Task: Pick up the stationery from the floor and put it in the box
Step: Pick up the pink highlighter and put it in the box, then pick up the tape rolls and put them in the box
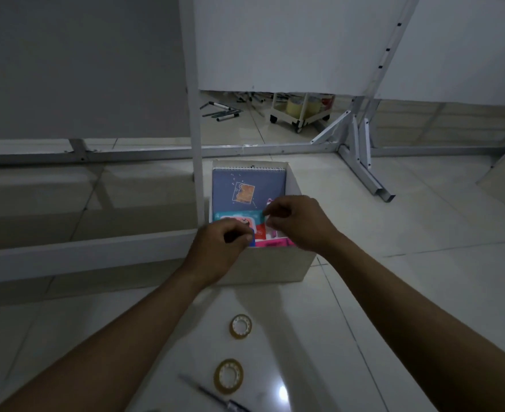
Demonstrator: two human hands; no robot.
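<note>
A white box (278,267) stands on the tiled floor. A blue spiral notebook (247,185) leans upright against its back wall. In front of it lie a teal and red packet (239,218) and a pink item (272,242). My left hand (220,248) hovers over the box's front left, fingers curled on the packet's blue edge. My right hand (297,221) pinches the packet's right side. Two tape rolls (240,325) (228,376) and a dark pen (212,394) lie on the floor near me.
White metal frame legs (364,165) and panels stand behind the box. A low white ledge (82,251) runs at the left. Farther back are scattered markers (221,110) and a wheeled cart (301,110) with tape rolls.
</note>
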